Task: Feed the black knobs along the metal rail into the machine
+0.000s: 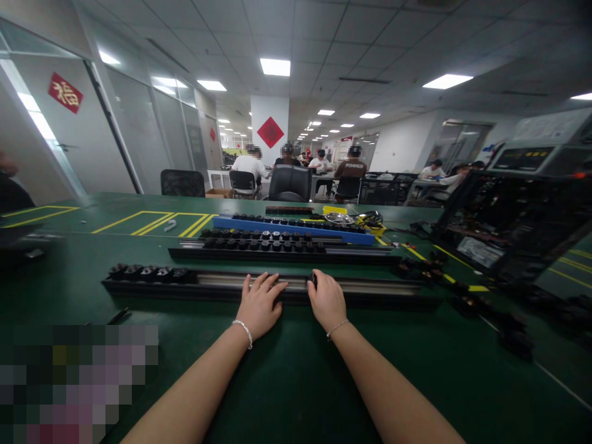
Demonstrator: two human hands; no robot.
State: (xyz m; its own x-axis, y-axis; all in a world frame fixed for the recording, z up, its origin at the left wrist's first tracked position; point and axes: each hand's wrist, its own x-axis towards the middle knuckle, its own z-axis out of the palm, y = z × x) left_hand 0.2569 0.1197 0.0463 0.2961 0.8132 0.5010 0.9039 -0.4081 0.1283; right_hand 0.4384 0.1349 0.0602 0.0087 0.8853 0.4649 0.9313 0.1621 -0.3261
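A long black rail [370, 293] with a silver channel lies across the green table in front of me. My left hand [259, 303] rests flat on its near edge, fingers stretched out and holding nothing. My right hand [326, 299] is curled on the rail, its fingers pinched on a small black part [314, 280] in the channel. Several black knob-like parts [147, 272] sit at the rail's left end.
Two more rails loaded with black parts, one black [259, 246] and one blue [296, 224], lie further back. A dark machine [513, 216] stands at the right, with loose black parts [485, 311] near it. People sit at desks far behind. A small black tool [118, 316] lies at left.
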